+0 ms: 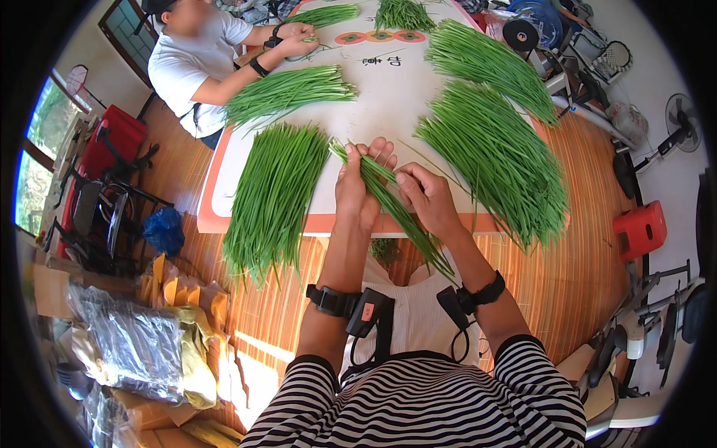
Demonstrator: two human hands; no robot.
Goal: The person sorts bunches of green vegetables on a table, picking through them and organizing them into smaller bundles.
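A small bunch of green garlic chives (386,193) slants between my hands over the near edge of the table. My left hand (361,179) grips it near the pale cut ends, thumb on top and palm turned up. On its right side, the thumb and fingers of my right hand (423,193) pinch stems a little lower down. To the left lies a broad pile of chives (277,196), its tips hanging past the table edge. A larger pile (496,162) lies to the right, with another pile (484,64) behind it.
The table (386,112) has a white top with an orange border. Across its left side a person (196,73) in a white shirt handles stems beside a chive pile (297,92). More chives (404,14) lie at the far end. A red stool (640,231) stands right; wrapped goods (134,336) lie lower left.
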